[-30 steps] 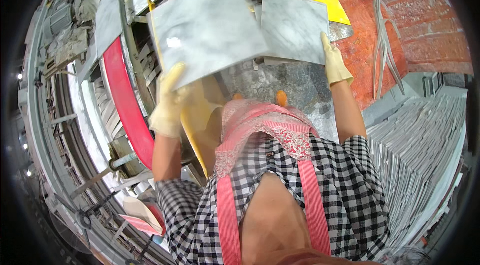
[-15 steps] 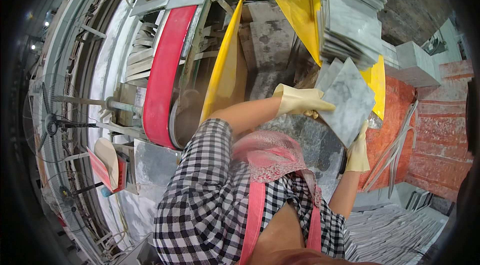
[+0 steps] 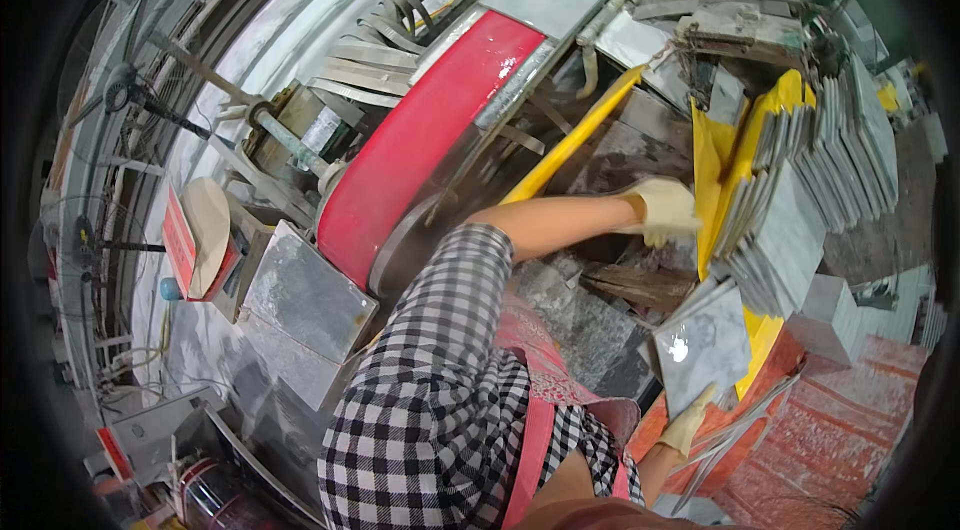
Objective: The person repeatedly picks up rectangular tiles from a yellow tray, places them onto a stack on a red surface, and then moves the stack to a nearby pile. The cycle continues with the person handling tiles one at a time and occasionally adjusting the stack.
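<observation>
A square grey marble tile [image 3: 703,348] tilts in front of me at the lower right. My right hand [image 3: 688,424], in a pale yellow glove, grips its lower edge from below. My left hand [image 3: 662,209], gloved the same, reaches out on a bare forearm to the edge of a yellow sheet [image 3: 714,162]. That sheet lines a leaning stack of grey tiles [image 3: 800,180]. The left fingers are bent against the sheet; whether they grip it is unclear. My checked shirt and pink apron fill the lower middle.
A machine with a long red guard [image 3: 420,140] and a yellow bar [image 3: 570,142] runs from the upper middle toward me. A grey slab [image 3: 305,292] and a red-and-white stand [image 3: 195,242] lie at left. A fan [image 3: 118,88] stands far left. Red brick floor [image 3: 850,430] is at lower right.
I have turned further toward the tile stack. My left hand has left the grey tile and moved up to the yellow sheet; the tile has dropped lower right, in my right hand alone.
</observation>
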`<state>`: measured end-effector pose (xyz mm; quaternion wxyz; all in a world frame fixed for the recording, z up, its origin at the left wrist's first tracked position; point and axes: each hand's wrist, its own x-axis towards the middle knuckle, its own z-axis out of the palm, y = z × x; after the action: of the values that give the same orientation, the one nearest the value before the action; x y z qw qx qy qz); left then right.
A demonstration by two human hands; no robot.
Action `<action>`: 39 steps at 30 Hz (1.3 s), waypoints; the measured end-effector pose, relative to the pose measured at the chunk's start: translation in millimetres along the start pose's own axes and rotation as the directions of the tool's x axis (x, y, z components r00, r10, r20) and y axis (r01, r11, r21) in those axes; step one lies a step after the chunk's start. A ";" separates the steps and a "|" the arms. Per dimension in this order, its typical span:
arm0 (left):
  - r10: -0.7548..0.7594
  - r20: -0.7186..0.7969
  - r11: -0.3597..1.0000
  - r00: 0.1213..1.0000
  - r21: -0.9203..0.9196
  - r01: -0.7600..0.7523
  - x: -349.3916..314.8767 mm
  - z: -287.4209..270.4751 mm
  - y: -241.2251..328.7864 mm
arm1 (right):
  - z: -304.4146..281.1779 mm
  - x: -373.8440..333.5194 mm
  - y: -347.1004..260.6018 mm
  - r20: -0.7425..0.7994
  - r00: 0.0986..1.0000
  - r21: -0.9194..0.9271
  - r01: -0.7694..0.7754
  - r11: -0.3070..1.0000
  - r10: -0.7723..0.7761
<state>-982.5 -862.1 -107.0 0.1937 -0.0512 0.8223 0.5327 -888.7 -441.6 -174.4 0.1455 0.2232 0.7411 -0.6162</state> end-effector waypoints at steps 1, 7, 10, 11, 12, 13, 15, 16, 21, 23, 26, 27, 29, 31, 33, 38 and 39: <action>0.029 -0.054 1.000 0.998 0.012 -0.029 5.8 -39.9 -19.3 | -1.4 -0.5 0.0 0.012 1.000 -0.003 0.007 1.000 -0.007; -0.380 -0.827 0.879 0.415 -0.462 -0.117 27.3 -192.7 -150.3 | -3.3 -3.9 -4.8 -0.089 0.994 -0.134 -0.074 0.988 0.063; -0.574 -0.780 0.727 0.250 -0.626 -0.282 33.5 -217.2 -171.4 | 0.6 -3.8 -8.2 -0.110 0.991 -0.116 -0.091 0.989 0.079; -0.612 -0.718 0.613 0.331 -0.695 -0.375 34.7 -221.9 -171.7 | 1.7 -3.5 -9.0 -0.119 0.991 -0.122 -0.083 0.989 0.068; -0.611 -0.725 0.520 0.318 -0.670 -0.530 37.0 -223.4 -168.3 | 2.8 -3.3 -9.2 -0.128 0.990 -0.129 -0.077 0.989 0.061; -0.631 -0.681 0.423 0.372 -0.703 -0.572 38.7 -227.4 -164.8 | 3.5 -2.4 -9.2 -0.134 0.989 -0.134 -0.076 0.988 0.058; -0.694 -0.591 0.282 0.411 -0.749 -0.600 42.9 -232.0 -157.9 | 3.3 -1.0 -7.5 -0.144 0.988 -0.141 -0.068 0.988 0.047; -0.679 -0.609 0.294 0.410 -0.737 -0.609 44.3 -234.2 -157.0 | 1.6 -0.8 -6.7 -0.149 0.988 -0.147 -0.062 0.987 0.040; -0.693 -0.562 0.245 0.452 -0.773 -0.585 49.9 -228.7 -173.0 | -5.8 -0.2 -1.3 -0.155 0.988 -0.162 -0.038 0.986 0.013; -0.716 -0.550 0.302 0.430 -0.799 -0.520 52.2 -222.3 -183.1 | -7.2 -3.5 -1.6 -0.151 0.988 -0.159 -0.010 0.987 -0.014; -0.606 -0.595 0.166 0.528 -0.744 -0.647 59.1 -221.0 -192.5 | -6.3 -10.4 -5.7 -0.163 0.987 -0.180 -0.024 0.983 -0.006; -0.616 -0.598 0.106 0.514 -0.709 -0.698 65.5 -221.9 -191.9 | -4.4 -12.2 -7.9 -0.183 0.983 -0.192 -0.044 0.980 0.008; -0.559 -0.616 0.047 0.555 -0.692 -0.720 73.2 -228.4 -194.3 | -0.1 -13.3 -12.1 -0.227 0.973 -0.118 -0.078 0.990 0.050; -0.648 -0.582 0.071 0.490 -0.687 -0.723 77.6 -233.8 -195.3 | 2.7 -11.5 -14.2 -0.328 0.935 -0.090 -0.173 0.981 0.135; -0.750 -0.489 -0.006 0.445 -0.668 -0.744 77.6 -236.7 -195.8 | 2.4 -8.6 -12.0 -0.189 0.977 -0.023 -0.107 0.994 0.100; -0.766 -0.454 0.007 0.455 -0.713 -0.701 73.9 -250.2 -194.7 | -6.9 -0.7 0.5 -0.151 0.987 0.027 -0.046 0.999 0.049; -0.773 -0.424 0.041 0.471 -0.775 -0.631 73.5 -257.9 -193.8 | -8.9 -0.6 1.8 -0.160 0.986 0.039 -0.046 0.998 0.052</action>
<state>-1061.9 -1166.9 -208.1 -0.3181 -0.4882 0.1479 0.7991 -886.7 -432.8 -173.9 0.0964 0.2929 0.7337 -0.6054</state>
